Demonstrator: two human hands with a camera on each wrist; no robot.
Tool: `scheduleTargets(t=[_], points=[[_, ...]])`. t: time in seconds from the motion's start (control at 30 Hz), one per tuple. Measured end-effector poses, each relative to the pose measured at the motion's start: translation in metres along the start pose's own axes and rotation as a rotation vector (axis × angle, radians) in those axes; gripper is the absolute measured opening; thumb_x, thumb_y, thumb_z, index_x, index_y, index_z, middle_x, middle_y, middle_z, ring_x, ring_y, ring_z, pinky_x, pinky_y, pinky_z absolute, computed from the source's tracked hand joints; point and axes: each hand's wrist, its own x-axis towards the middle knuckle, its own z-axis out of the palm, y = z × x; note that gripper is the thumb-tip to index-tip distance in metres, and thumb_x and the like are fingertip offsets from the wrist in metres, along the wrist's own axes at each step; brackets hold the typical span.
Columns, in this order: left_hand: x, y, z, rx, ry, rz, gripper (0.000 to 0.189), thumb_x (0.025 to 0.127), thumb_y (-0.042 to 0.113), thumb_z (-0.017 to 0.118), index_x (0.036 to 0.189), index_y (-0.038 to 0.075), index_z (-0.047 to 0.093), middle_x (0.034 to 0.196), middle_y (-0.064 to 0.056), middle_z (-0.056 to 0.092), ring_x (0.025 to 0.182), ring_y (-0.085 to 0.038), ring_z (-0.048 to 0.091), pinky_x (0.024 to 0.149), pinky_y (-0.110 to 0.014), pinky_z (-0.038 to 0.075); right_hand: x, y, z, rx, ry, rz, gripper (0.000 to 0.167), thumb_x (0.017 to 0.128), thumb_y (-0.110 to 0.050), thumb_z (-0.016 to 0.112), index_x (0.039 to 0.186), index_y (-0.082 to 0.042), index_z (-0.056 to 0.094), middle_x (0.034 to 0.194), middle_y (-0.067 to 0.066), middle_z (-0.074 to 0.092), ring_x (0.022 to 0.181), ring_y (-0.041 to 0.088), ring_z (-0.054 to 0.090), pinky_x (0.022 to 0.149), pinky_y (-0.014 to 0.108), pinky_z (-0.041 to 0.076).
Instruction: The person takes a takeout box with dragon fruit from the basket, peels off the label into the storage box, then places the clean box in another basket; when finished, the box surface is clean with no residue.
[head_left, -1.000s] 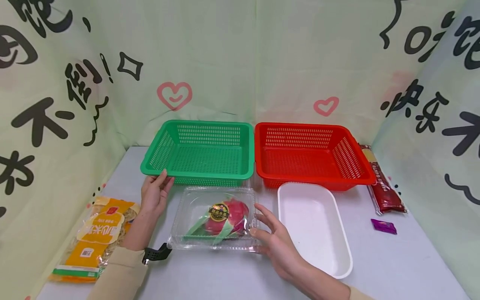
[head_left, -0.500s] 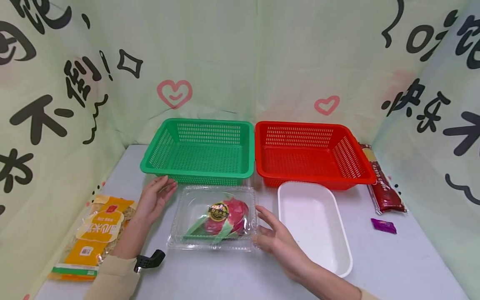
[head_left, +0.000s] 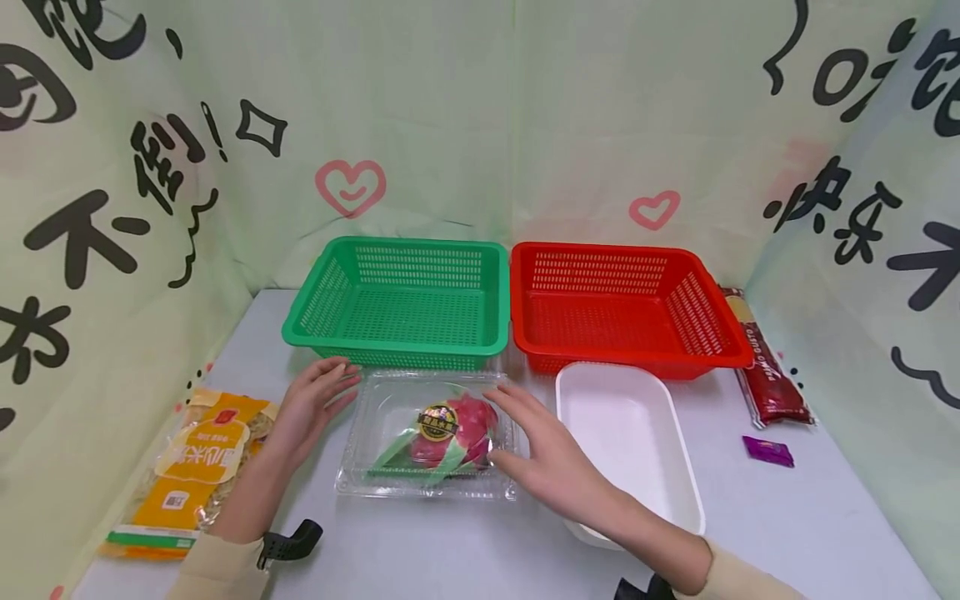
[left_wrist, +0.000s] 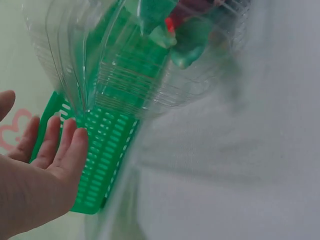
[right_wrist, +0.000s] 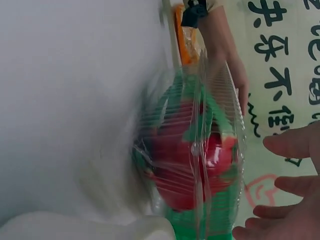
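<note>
A: Which step are we looking at?

B: We are judging that the placing of the clear box [head_left: 393,421] is in hand. The left hand [head_left: 315,404] is lying wide near its left side, fingers relaxed. The right hand [head_left: 547,454] is hovering wide over its right edge, thumb apart from fingers. Neither is holding anything.

A: Are they touching the box?

B: We cannot tell; the fingers are overlapping its edges in our views.

A: Where is the box?

B: It is lying flat on the desk [head_left: 420,550], just in front of the green basket [head_left: 397,346], and the fruit [head_left: 474,425] is resting inside, toward the right.

A: What is the next move calling for?

B: If the box is sitting well, we are thinking the hands should part gently. If not, they should grip both sides evenly, because such thin plastic may be bending.

A: And how many of each are we counting?

B: Two hands, one box, one fruit, one green basket, one red basket [head_left: 622,360], one white tray [head_left: 637,467]. At our left one orange bag [head_left: 198,467] is lying; at our right, one red packet [head_left: 776,383], partly hiding behind the red basket, and one purple packet [head_left: 768,451].
</note>
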Motion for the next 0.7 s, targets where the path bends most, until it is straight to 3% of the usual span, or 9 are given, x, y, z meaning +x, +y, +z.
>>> scheduleTargets(t=[0.13, 0.23, 0.37, 0.47, 0.7], points=[[-0.008, 0.0, 0.004, 0.146, -0.008, 0.028, 0.049, 0.104, 0.034, 0.05, 0.14, 0.001, 0.041, 0.135, -0.006, 0.053, 0.125, -0.013, 0.055, 0.102, -0.02, 0.05, 0.011, -0.003, -0.001, -0.116, -0.004, -0.12, 0.066, 0.086, -0.018, 0.075, 0.146, -0.025, 0.049, 0.153, -0.001, 0.044, 0.143, 0.023, 0.041, 0.107, 0.054, 0.047], [-0.016, 0.0, 0.009, 0.287, -0.003, 0.038, 0.055, 0.104, 0.036, 0.051, 0.147, 0.005, 0.038, 0.149, -0.011, 0.044, 0.135, -0.019, 0.047, 0.106, -0.02, 0.046, 0.02, -0.007, -0.001, -0.15, -0.01, -0.183, 0.062, 0.087, -0.016, 0.074, 0.145, -0.023, 0.052, 0.148, -0.002, 0.051, 0.138, 0.021, 0.046, 0.107, 0.049, 0.049], [-0.027, -0.001, 0.017, 0.405, -0.006, 0.04, 0.058, 0.102, 0.038, 0.053, 0.152, 0.014, 0.035, 0.161, -0.01, 0.032, 0.148, -0.029, 0.031, 0.119, -0.042, 0.035, 0.031, -0.012, 0.002, -0.163, -0.033, -0.216, 0.056, 0.089, -0.015, 0.072, 0.142, -0.021, 0.055, 0.142, -0.004, 0.057, 0.134, 0.018, 0.051, 0.105, 0.044, 0.051], [-0.032, -0.003, 0.023, 0.443, -0.013, 0.032, 0.062, 0.101, 0.038, 0.056, 0.154, 0.02, 0.033, 0.164, -0.008, 0.026, 0.153, -0.033, 0.021, 0.121, -0.061, 0.023, 0.041, -0.016, 0.006, -0.175, -0.061, -0.227, 0.052, 0.09, -0.014, 0.071, 0.14, -0.019, 0.057, 0.14, -0.002, 0.059, 0.131, 0.019, 0.053, 0.105, 0.043, 0.051], [-0.039, -0.008, 0.035, 0.557, -0.05, 0.032, 0.069, 0.097, 0.039, 0.061, 0.157, 0.025, 0.028, 0.167, -0.007, 0.018, 0.154, -0.038, 0.013, 0.119, -0.068, 0.019, 0.063, -0.015, 0.018, -0.333, -0.123, -0.348, 0.045, 0.091, -0.014, 0.069, 0.136, -0.013, 0.061, 0.135, 0.003, 0.063, 0.126, 0.021, 0.057, 0.104, 0.039, 0.052]])
